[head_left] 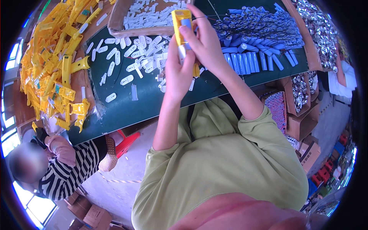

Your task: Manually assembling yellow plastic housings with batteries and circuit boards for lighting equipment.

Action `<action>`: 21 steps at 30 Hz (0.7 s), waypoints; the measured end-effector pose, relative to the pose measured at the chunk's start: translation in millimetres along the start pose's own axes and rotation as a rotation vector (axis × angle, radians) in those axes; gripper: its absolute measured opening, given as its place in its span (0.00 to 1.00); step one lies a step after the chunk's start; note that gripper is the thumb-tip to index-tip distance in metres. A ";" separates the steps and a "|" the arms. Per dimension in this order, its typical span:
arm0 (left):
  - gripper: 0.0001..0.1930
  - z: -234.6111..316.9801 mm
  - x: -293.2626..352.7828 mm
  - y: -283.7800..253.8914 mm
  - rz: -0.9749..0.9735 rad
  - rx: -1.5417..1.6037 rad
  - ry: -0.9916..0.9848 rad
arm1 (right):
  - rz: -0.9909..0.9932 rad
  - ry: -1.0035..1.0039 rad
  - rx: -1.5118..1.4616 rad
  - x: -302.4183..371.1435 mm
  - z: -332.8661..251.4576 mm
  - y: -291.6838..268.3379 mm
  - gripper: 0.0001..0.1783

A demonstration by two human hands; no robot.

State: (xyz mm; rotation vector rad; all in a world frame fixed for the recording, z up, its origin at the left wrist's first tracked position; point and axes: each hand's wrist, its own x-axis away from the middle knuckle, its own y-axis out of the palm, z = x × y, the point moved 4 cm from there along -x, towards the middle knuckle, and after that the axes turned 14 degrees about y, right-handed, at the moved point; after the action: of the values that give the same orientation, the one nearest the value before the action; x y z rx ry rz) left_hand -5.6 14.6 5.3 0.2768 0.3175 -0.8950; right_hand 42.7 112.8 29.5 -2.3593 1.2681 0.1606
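Case [176,30], yellow, long and open in front, with a shiny blue tube [186,23] inside and a white bit [182,52] near the bottom, up over the green table [143,99], clamped tight in left hand [178,74] round the low end and in right hand [205,40] on the upper part.

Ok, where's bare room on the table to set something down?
On the green table, the front strip between the loose white pieces and near edge, left of the left hand. Crowded: yellow casings at far left, blue cylinders at right, a cardboard box at back.
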 end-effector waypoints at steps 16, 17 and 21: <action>0.25 -0.5 -1.4 -90.7 0.240 0.154 -0.117 | -0.554 -0.311 1.106 -173.8 28.7 62.8 0.12; 0.25 -3.8 -0.8 -94.5 0.228 0.180 -0.133 | -0.606 -0.322 1.185 -171.5 24.8 73.8 0.12; 0.26 -6.5 -2.5 -99.4 0.256 0.210 -0.167 | -0.642 -0.595 0.895 -168.9 35.7 97.2 0.13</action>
State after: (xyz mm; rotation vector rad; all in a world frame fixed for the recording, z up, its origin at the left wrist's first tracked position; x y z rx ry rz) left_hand -87.2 -40.5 -10.0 0.4242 0.0311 -0.6929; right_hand -128.8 211.3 17.3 -1.6125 0.1721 0.0554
